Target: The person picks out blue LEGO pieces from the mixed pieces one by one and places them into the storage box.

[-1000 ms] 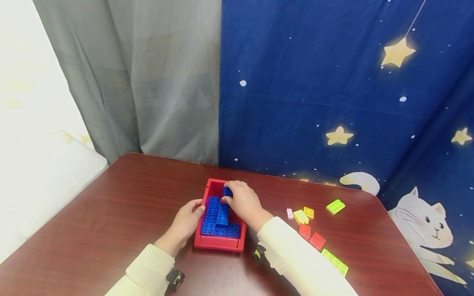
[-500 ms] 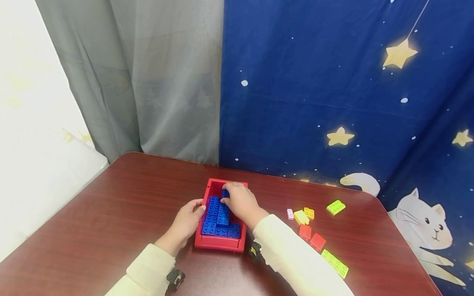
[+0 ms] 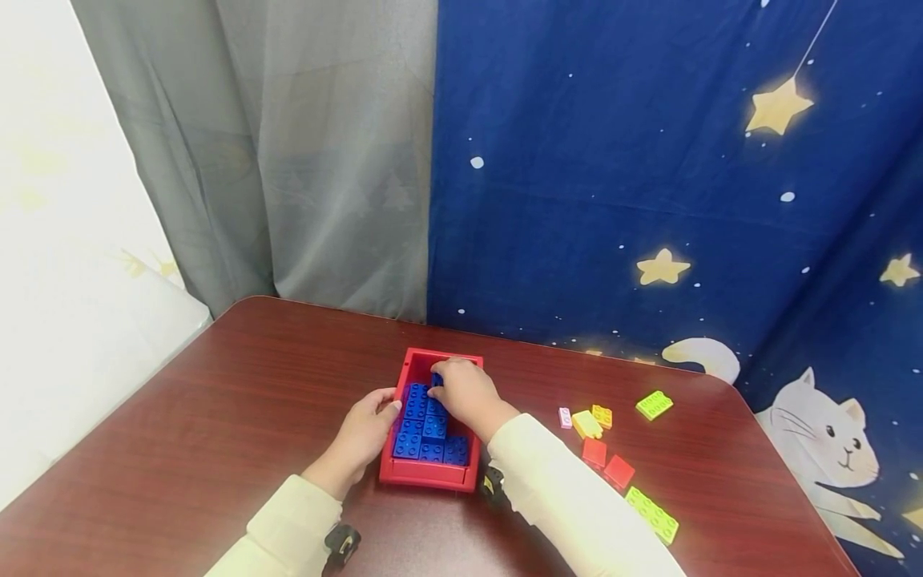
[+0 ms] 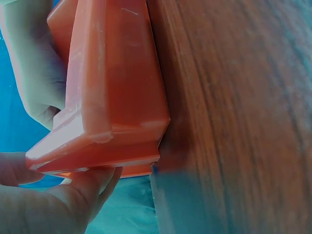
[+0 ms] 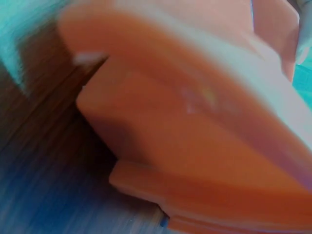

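Note:
A red tray lies on the table, with several blue building bricks packed inside it, studs up. The tray's left rim is gripped by my left hand, thumb on top of the rim. My right hand reaches over the right rim and pinches a small blue brick between thumb and fingers, near the far end of the tray. That hand hides part of the interior. In the left wrist view the tray wall looks orange, and the left fingers touch its corner. The right wrist view is blurred.
Right of the tray lie loose bricks: a pink one, yellow ones, red ones and lime green ones. Curtains hang behind the table's far edge.
My right hand has shifted slightly left and inward over the tray, carrying the blue brick with it. The left hand keeps its grip on the tray rim.

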A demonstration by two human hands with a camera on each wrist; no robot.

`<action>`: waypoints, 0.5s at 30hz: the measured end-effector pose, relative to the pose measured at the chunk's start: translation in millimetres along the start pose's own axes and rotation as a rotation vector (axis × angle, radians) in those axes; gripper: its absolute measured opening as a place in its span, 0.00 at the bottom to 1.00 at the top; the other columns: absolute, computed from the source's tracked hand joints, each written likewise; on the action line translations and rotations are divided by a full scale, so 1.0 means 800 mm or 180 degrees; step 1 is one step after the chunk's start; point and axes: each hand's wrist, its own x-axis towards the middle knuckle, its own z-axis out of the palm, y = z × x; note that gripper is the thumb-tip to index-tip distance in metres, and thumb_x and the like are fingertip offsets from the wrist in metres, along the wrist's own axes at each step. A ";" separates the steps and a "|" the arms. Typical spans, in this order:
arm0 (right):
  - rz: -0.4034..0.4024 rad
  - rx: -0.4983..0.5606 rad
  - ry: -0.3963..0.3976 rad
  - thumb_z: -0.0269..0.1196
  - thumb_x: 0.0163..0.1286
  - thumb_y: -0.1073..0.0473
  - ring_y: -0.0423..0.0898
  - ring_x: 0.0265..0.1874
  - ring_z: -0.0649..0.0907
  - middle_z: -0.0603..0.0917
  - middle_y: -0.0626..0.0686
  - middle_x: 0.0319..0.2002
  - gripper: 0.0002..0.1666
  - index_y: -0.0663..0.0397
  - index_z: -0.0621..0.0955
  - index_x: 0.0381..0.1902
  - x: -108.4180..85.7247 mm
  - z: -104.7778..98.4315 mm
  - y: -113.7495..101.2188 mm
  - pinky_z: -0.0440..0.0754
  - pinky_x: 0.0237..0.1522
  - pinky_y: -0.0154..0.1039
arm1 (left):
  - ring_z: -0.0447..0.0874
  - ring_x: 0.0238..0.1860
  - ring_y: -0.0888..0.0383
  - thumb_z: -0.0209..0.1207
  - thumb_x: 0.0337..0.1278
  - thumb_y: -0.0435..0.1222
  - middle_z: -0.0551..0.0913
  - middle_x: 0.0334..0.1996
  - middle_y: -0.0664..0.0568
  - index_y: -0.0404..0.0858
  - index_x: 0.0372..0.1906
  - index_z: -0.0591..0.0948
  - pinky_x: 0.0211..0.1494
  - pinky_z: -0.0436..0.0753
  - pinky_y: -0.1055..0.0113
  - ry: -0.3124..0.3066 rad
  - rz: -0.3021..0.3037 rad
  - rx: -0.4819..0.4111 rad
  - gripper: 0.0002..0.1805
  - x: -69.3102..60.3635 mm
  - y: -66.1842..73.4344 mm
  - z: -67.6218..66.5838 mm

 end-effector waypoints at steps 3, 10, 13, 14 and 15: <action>0.0037 -0.0007 -0.0060 0.67 0.63 0.51 0.51 0.52 0.83 0.84 0.54 0.52 0.26 0.54 0.80 0.58 0.000 0.000 -0.002 0.81 0.53 0.48 | 0.79 0.51 0.41 0.46 0.72 0.34 0.76 0.55 0.32 0.26 0.64 0.68 0.56 0.80 0.48 -0.0008 0.0021 0.0004 0.22 0.000 0.000 0.000; 0.0161 0.0039 -0.0174 0.66 0.64 0.51 0.49 0.44 0.85 0.86 0.54 0.46 0.23 0.55 0.81 0.54 0.004 0.000 -0.008 0.83 0.50 0.47 | 0.79 0.53 0.40 0.46 0.72 0.34 0.76 0.56 0.32 0.26 0.64 0.68 0.57 0.78 0.47 -0.0004 0.0036 0.0008 0.22 0.001 -0.001 0.000; 0.0203 0.0081 -0.0203 0.66 0.64 0.52 0.48 0.40 0.85 0.86 0.53 0.43 0.22 0.56 0.82 0.52 0.004 -0.001 -0.010 0.83 0.49 0.47 | 0.79 0.53 0.40 0.46 0.72 0.34 0.76 0.55 0.32 0.26 0.63 0.68 0.57 0.79 0.48 -0.0004 0.0042 -0.0005 0.22 0.001 -0.002 0.000; 0.0214 0.0090 -0.0207 0.66 0.64 0.52 0.48 0.39 0.85 0.86 0.53 0.43 0.22 0.56 0.82 0.52 0.004 -0.002 -0.010 0.83 0.49 0.47 | 0.79 0.52 0.40 0.46 0.72 0.34 0.76 0.55 0.32 0.26 0.63 0.68 0.57 0.79 0.48 -0.0007 0.0046 -0.0014 0.21 0.001 -0.002 0.000; 0.0226 0.0104 -0.0210 0.66 0.64 0.52 0.47 0.38 0.85 0.86 0.53 0.42 0.21 0.56 0.82 0.52 0.004 -0.002 -0.011 0.84 0.49 0.47 | 0.79 0.52 0.41 0.46 0.71 0.34 0.76 0.55 0.32 0.26 0.63 0.68 0.56 0.79 0.48 -0.0008 0.0047 -0.0022 0.21 0.001 -0.002 0.000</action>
